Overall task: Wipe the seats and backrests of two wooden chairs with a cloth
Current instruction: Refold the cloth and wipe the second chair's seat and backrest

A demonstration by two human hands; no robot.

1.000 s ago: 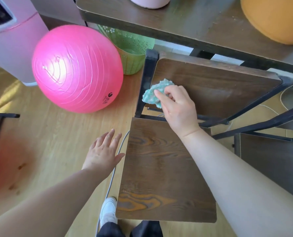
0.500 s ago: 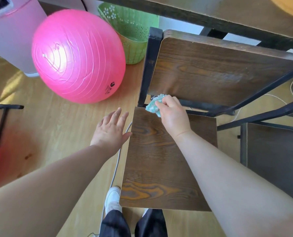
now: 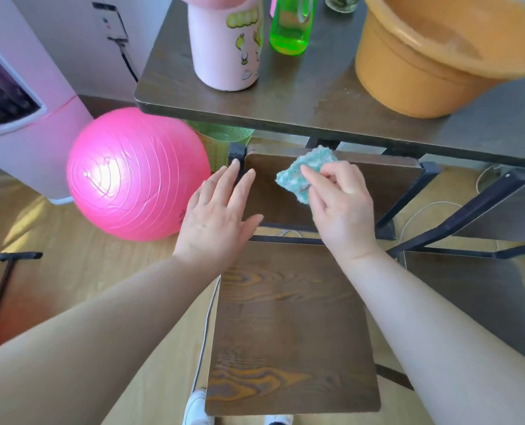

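Presses cloth [image 3: 298,176] onto backrest [image 3: 377,185] with right hand [image 3: 344,210], grip pinching it for wiping; holds left hand [image 3: 215,222], grip released, at backrest edge, likely steadying chair [image 3: 291,317].

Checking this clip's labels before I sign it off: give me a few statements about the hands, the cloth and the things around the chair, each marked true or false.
1. The right hand holds the cloth at the top of the backrest. True.
2. The left hand grips a second cloth. False: its fingers are straight and it holds nothing.
3. The orange basin stands on the floor. False: it stands on the table.
4. A pink ball lies on the floor left of the chair. True.
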